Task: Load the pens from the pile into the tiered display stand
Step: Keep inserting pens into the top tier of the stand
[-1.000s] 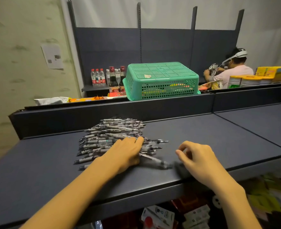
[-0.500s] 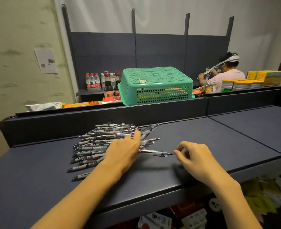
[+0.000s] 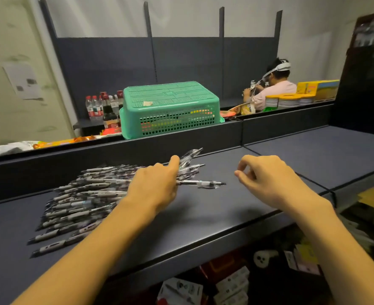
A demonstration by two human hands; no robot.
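A pile of grey-and-black pens [image 3: 82, 194] lies on the dark shelf top [image 3: 203, 221], left of centre. My left hand [image 3: 155, 186] rests on the pile's right end, its index finger stretched toward the back. It grips one pen [image 3: 203, 183], which sticks out to the right just above the shelf. Right of that pen's tip, my right hand [image 3: 267, 179] hovers with loosely curled fingers and holds nothing. No tiered display stand is in view.
A raised dark ledge runs behind the pile. Beyond it stand an upturned green basket [image 3: 170, 106], bottles [image 3: 102, 106], tins [image 3: 287, 100] and yellow boxes [image 3: 318, 89]. A person [image 3: 276, 89] sits at the back right. Boxed goods [image 3: 232, 282] lie below the shelf's front edge.
My left hand has slid toward the back of the pile and drawn one pen out to the right. My right hand has lifted off the shelf and moved back slightly.
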